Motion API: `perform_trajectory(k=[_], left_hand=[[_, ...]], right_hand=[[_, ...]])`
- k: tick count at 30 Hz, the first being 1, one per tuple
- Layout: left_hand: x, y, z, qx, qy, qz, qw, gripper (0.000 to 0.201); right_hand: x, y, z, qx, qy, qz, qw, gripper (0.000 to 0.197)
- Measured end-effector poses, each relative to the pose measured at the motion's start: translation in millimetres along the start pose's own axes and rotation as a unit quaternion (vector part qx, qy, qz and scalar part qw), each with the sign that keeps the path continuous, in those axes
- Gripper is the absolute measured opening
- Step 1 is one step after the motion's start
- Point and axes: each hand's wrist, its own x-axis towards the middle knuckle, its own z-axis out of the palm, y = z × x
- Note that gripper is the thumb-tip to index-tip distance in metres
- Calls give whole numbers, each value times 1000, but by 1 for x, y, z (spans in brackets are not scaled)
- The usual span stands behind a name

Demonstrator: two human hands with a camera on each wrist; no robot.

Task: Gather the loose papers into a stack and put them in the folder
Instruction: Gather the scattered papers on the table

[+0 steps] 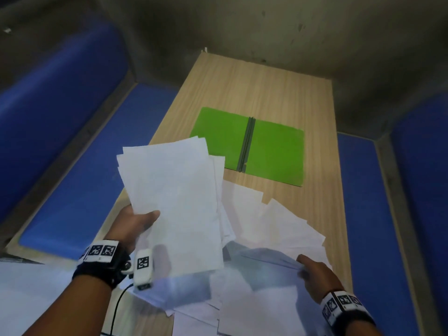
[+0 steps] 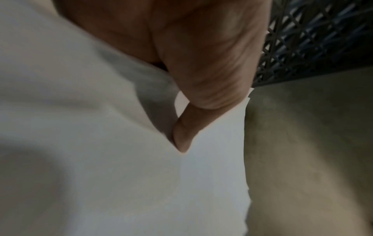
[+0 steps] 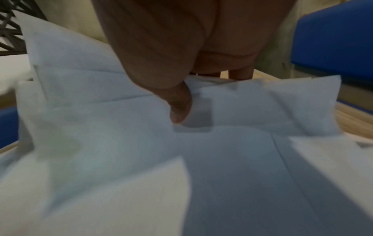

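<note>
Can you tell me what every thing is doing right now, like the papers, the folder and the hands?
Folder: open, lying flat on the table, no paper inside.
Stack of papers: lifted up, uneven edges.
Loose papers: spread on the table, overlapping.
Left hand: holds the stack.
Right hand: pinches a loose sheet.

The left hand [image 1: 135, 223] grips a raised sheaf of white paper sheets [image 1: 174, 202]. The right hand [image 1: 315, 275] pinches loose white sheets [image 1: 278, 229] scattered on the wooden surface [image 1: 266, 93], near an open green folder [image 1: 274, 151].
</note>
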Motion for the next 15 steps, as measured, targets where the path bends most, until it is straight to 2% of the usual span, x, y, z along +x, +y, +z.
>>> perform_trajectory(k=[2,4,6,8,10,12,15], left_hand=[[6,5,13,-11,-38,-35,999,22],[16,3,26,9,-75,-64,995,34],[25,-3,45,69,-94,-83,990,38],[33,-6,66,239,-113,-75,962,33],[40,-12,84,394,-112,-76,909,33],[47,-21,100,454,-90,-85,882,34],[55,-36,119,490,-56,-78,866,40]], right_hand=[[0,2,1,11,-3,0,1000,36],[1,3,3,21,-7,5,1000,35],[2,4,6,24,-14,5,1000,34],[3,3,7,32,-23,-3,999,31],[3,2,8,34,-24,2,999,31],[2,-1,8,29,-26,17,999,29],[3,-5,8,22,-22,23,999,27]])
